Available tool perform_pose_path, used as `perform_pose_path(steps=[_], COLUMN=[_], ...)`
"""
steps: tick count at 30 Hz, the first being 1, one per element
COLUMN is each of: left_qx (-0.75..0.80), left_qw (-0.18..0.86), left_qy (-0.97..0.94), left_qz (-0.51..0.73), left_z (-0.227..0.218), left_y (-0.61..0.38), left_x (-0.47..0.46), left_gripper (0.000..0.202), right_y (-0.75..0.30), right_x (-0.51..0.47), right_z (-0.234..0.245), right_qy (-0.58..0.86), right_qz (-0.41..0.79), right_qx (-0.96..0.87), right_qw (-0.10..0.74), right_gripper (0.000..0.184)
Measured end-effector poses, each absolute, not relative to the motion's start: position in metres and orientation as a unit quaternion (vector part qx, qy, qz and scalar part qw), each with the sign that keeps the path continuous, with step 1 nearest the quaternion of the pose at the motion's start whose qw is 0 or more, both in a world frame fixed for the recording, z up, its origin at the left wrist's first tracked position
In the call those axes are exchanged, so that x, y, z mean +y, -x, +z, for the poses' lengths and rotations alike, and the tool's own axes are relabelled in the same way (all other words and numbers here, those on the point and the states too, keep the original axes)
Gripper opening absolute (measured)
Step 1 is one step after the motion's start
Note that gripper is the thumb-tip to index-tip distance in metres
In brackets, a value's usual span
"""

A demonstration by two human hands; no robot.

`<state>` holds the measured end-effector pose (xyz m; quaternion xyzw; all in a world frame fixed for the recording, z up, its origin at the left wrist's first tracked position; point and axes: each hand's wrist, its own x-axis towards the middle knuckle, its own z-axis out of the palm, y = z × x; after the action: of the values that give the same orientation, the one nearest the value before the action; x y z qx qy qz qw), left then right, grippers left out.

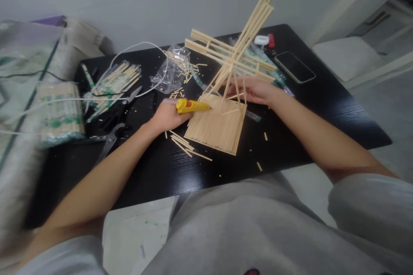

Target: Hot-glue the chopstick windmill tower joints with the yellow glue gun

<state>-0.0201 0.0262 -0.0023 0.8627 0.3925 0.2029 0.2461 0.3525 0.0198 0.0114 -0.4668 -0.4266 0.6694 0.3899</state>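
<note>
A windmill-like model of thin wooden sticks stands on the table, with crossed blades [231, 58] on slanting legs above a square slatted base [213, 131]. My left hand [169, 116] is closed around a yellow glue gun [192, 106], whose nozzle points right, over the base. Behind the model's legs, my right hand [248, 89] is curled at the far right side of the frame. Its fingertips are partly hidden by the sticks, so what they pinch is unclear. A thin stick [235, 96] slants just below those fingers.
Loose cut sticks [182, 142] lie left of the base. Further left are pliers [111, 137], scissors [130, 96], wrapped chopsticks [119, 79] and a packed bundle [61, 111]. A white cable [142, 44] loops across. A phone [295, 67] and white earbud case [261, 40] lie back right.
</note>
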Motion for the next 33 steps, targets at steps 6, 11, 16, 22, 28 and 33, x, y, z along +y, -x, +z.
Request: perform_pose_path(steps=[6, 11, 16, 22, 28, 33], left_qx=[0.394, 0.397, 0.398, 0.4, 0.407, 0.398], left_qw=[0.247, 0.245, 0.251, 0.242, 0.246, 0.248], left_qy=[-0.862, -0.861, -0.859, -0.863, -0.86, -0.861], left_qz=[0.204, 0.203, 0.203, 0.192, 0.186, 0.195], left_z=[-0.0019, -0.0019, -0.003, -0.0027, -0.0024, -0.0031], left_y=[0.0197, 0.0191, 0.0185, 0.0185, 0.0182, 0.0181], left_x=[0.0265, 0.0263, 0.0259, 0.0266, 0.0259, 0.0252], left_gripper=[0.018, 0.019, 0.015, 0.018, 0.015, 0.016], right_y=[-0.3505, -0.3513, -0.3516, -0.3496, -0.3532, -0.3534], right_x=[0.0162, 0.0174, 0.017, 0.0174, 0.0197, 0.0194], right_z=[0.0161, 0.0153, 0.0157, 0.0154, 0.0125, 0.0125], right_qy=[0.469, 0.466, 0.468, 0.48, 0.473, 0.459], right_qz=[0.667, 0.667, 0.673, 0.667, 0.672, 0.675], right_qx=[-0.43, -0.434, -0.424, -0.421, -0.424, -0.437], right_qw=[0.387, 0.387, 0.385, 0.386, 0.381, 0.378], right_gripper=[0.014, 0.015, 0.011, 0.012, 0.014, 0.014])
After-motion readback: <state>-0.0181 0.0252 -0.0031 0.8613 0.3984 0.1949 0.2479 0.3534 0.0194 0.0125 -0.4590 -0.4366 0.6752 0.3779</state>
